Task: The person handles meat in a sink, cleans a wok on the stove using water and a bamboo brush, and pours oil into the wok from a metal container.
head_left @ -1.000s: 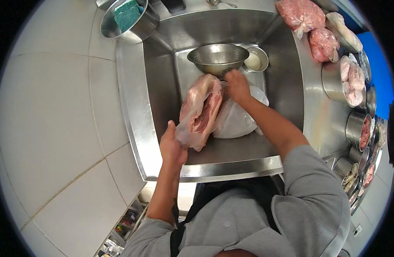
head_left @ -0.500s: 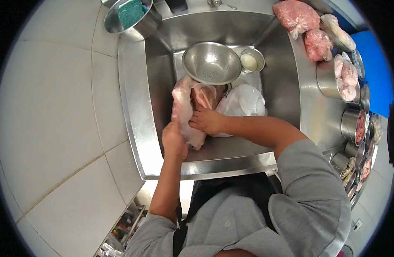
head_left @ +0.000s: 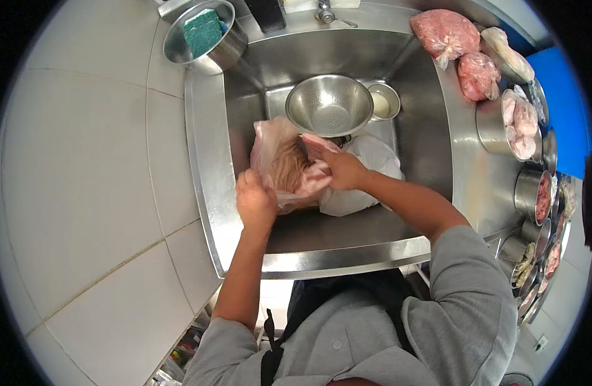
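1. Head camera: a person in a grey shirt works over a steel sink (head_left: pixel 347 255), both bare hands on a large piece of raw meat (head_left: pixel 288 162) and its clear plastic bag (head_left: pixel 266 149).
2. The left hand (head_left: pixel 255 199) has its grip closed on the near left edge of the bag, fingers bunched in the film.
3. The right hand (head_left: pixel 346 170) has its grip closed on the meat's right side; some fingertips are hidden.
4. The meat sits in the left part of the sink, wrinkled side showing, partly wrapped by the bag.
5. Just beyond it stands a perforated colander (head_left: pixel 328 108), with a small metal bowl (head_left: pixel 394 106) beside it holding something pale. A white bag (head_left: pixel 377 154) lies beneath and beside the right forearm.
6. To the right, the steel bench (head_left: pixel 468 157) carries two bags of pink meat (head_left: pixel 445 33) and a pot (head_left: pixel 492 125) of bagged pale pieces.
7. At the sink's far left corner, a steel pot (head_left: pixel 222 56) holds a green scouring pad (head_left: pixel 203 33).
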`<state>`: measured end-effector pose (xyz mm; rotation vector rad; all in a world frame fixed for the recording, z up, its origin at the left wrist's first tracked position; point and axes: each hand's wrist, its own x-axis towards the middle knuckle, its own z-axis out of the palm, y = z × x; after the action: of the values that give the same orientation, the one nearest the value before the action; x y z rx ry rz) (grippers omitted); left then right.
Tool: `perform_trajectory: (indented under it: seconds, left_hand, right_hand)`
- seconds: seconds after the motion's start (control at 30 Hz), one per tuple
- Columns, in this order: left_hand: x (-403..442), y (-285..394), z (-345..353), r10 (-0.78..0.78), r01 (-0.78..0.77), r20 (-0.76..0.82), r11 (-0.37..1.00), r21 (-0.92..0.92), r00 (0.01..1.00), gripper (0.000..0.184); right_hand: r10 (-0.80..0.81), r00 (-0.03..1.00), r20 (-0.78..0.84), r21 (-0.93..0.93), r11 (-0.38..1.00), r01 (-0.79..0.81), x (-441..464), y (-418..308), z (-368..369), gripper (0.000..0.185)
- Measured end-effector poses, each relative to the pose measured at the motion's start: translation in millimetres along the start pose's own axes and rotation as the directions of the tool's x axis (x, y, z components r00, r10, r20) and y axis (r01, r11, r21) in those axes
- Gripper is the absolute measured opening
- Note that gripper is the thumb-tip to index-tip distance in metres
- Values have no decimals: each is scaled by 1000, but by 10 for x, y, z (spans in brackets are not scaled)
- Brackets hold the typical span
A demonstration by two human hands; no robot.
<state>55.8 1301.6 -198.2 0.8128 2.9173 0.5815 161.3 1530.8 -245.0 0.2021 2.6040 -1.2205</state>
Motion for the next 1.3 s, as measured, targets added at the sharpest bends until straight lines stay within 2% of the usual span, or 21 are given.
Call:
perform_trajectory:
  seconds: [0.07,0.1,0.17,0.23,0.27,0.33,0.4,0.43,0.47,0.5,0.57,0.7,0.77,0.8,0.87,0.93,1.0,1.03,1.1,1.23,1.3]
  left_hand:
    - [11,238,-100,64,-73,-103,994,-84,993,33]
    - [5,305,-131,126,-160,-211,975,-151,969,43]
    - [-95,241,44,115,-141,-135,970,-196,984,50]
    - [-116,206,346,37,280,449,735,-618,893,54]
    - [-142,217,515,46,271,445,736,-620,894,54]
    - [-100,361,848,445,-172,372,798,-577,815,59]
    - [-25,537,911,532,-269,448,807,-526,719,63]
    - [-49,620,909,550,-331,545,829,-452,633,67]
    - [-43,645,919,457,-123,606,852,-509,652,69]
    - [-2,601,961,367,88,674,838,-539,641,71]
    - [156,245,1556,358,32,746,891,-452,561,77]
    - [471,475,1032,217,-237,883,963,-126,415,71]
    - [499,472,852,349,-283,779,931,-228,520,61]
    - [511,494,713,400,-303,722,914,-269,565,55]
    - [604,607,302,372,-258,655,928,-269,658,54]
    - [615,580,107,342,-211,589,936,-281,732,52]
    - [570,420,-14,390,-263,271,875,-406,880,50]
    - [553,410,-140,386,-258,268,875,-410,883,50]
    - [465,359,-409,299,-89,415,886,-455,859,51]
    - [93,56,-447,348,-99,378,834,-544,858,55]
    - [-141,-64,-442,285,-68,361,858,-510,888,56]
  right_hand:
    - [95,994,60,-35,995,-93,-231,258,170,50]
    - [1,998,58,-123,992,6,-357,481,277,45]
    - [-85,994,75,-200,975,98,-592,795,332,40]
    - [-201,962,183,-355,899,255,-690,1073,188,30]
    - [-199,964,175,-359,899,251,-817,1275,272,30]
    - [-69,815,576,-586,660,470,-1105,1639,448,23]
    - [-149,919,366,-553,759,344,-1433,1450,375,29]
    - [136,918,372,-498,864,74,-1429,1259,290,34]
    - [396,830,392,-430,877,-215,-1352,1044,150,40]
    - [416,841,346,-450,860,-240,-1298,898,-48,40]
    - [423,889,177,-249,893,-376,-1231,674,-366,40]
    - [341,915,-214,-256,885,-389,-1229,549,-628,42]
    - [86,875,-476,-368,884,-287,-1221,676,-626,37]
    - [65,877,-476,-380,884,-272,-1166,631,-782,37]
    - [298,888,-349,-91,933,-349,-1102,398,-1203,29]
    - [208,820,-533,-119,941,-317,-977,212,-1561,24]
    - [130,792,-597,-117,962,-246,-793,16,-1949,24]
    - [127,796,-593,-123,962,-245,-693,-88,-2118,24]
    - [77,819,-569,-173,962,-210,-472,-281,-2314,29]
    - [102,912,-397,-338,908,-249,-119,-520,-2262,36]
    - [105,988,-114,-498,855,-148,-8,-480,-2035,45]
